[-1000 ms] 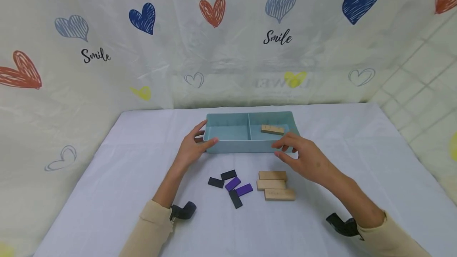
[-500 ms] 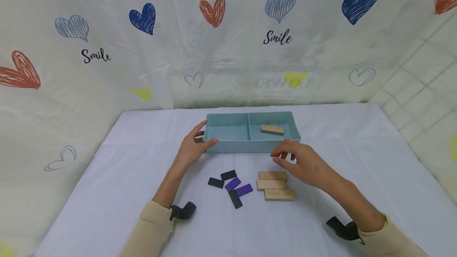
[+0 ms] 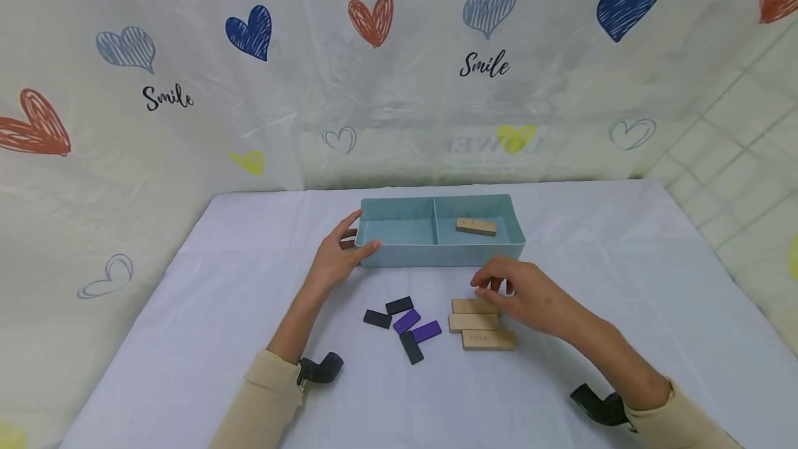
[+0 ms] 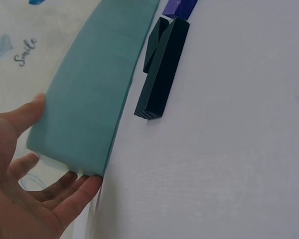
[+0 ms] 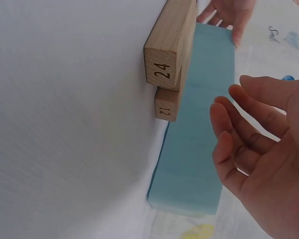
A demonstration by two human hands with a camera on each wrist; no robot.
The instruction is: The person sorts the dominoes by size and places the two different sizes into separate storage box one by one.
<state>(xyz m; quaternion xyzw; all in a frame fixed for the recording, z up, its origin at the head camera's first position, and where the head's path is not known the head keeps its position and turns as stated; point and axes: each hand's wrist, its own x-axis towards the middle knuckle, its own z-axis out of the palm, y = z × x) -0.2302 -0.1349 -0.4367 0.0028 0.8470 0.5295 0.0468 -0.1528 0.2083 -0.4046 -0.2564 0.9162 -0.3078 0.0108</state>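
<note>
A light blue two-compartment box [image 3: 399, 256] stands toward the back of the table. My left hand [image 3: 335, 258] holds its left end, thumb at the front rim and fingers along the end wall. One wooden block [image 3: 476, 226] lies in the right compartment. Before the box, three wooden blocks [image 3: 474, 323] lie close together. My right hand [image 3: 524, 293] hovers over the farthest of them, fingers loosely bent with nothing between them. In the right wrist view, "24" is printed on the end of a wooden block [image 5: 162, 67], and a gap separates it from the fingers.
Left of the wooden blocks lies a loose group of black blocks [image 3: 377, 319] and two purple blocks [image 3: 427, 331]. A white cloth [image 3: 249, 241] covers the table. A printed curtain [image 3: 411, 102] rises behind the table's back edge.
My right hand has come from the box's front right corner toward me and down, to above the wooden blocks. The left hand, the box and the blocks have stayed in place.
</note>
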